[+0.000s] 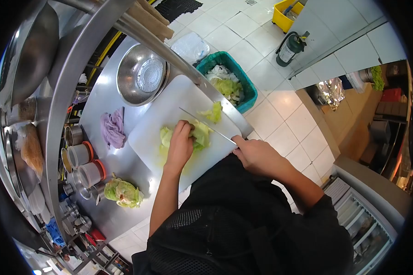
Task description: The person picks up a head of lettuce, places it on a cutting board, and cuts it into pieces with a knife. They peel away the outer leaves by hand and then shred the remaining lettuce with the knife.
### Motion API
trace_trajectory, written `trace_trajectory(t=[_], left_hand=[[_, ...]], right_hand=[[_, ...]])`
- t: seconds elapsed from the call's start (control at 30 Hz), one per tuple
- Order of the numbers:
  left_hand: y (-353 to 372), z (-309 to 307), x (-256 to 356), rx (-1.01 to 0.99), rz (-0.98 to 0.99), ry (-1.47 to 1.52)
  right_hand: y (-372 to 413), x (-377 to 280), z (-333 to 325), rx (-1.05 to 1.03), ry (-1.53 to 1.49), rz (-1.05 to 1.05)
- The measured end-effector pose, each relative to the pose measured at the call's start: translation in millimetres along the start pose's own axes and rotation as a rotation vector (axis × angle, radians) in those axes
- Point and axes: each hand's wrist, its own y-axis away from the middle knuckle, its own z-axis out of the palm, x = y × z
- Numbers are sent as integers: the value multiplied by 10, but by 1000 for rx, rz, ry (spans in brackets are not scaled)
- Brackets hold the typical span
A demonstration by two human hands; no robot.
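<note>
The left hand (181,144) holds cut lettuce (201,135) on a white board (179,98); the right hand (260,156) grips a knife (209,124), its blade perhaps touching the leaves. A purple cloth (113,128), a steel bowl (125,85) and another lettuce (123,193) sit on the metal table (94,117).

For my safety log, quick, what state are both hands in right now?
Left hand: curled, holding lettuce.
Right hand: closed, holding a knife.

Glossy metal bowl (126,81), smooth plastic board (147,132), cloth (113,128) — matt
</note>
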Motion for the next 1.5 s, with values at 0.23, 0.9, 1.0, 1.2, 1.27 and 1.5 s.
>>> trace_trajectory(t=[0.23, 0.9, 1.0, 1.2, 1.27, 1.5], left_hand=[[-63, 71, -53, 60, 58, -97], [176, 163, -150, 36, -213, -143], [285, 246, -209, 94, -289, -80], [434, 182, -166, 133, -376, -25], [451, 171, -209, 109, -387, -21], [327, 247, -185, 87, -447, 70]], right_hand=[[-161, -43, 177, -94, 123, 38], [-495, 470, 8, 303, 111, -21], [-211, 491, 199, 242, -2, -71], [152, 536, 234, 11, -136, -2], [123, 596, 216, 12, -137, -13], [95, 286, 233, 125, -172, -8]])
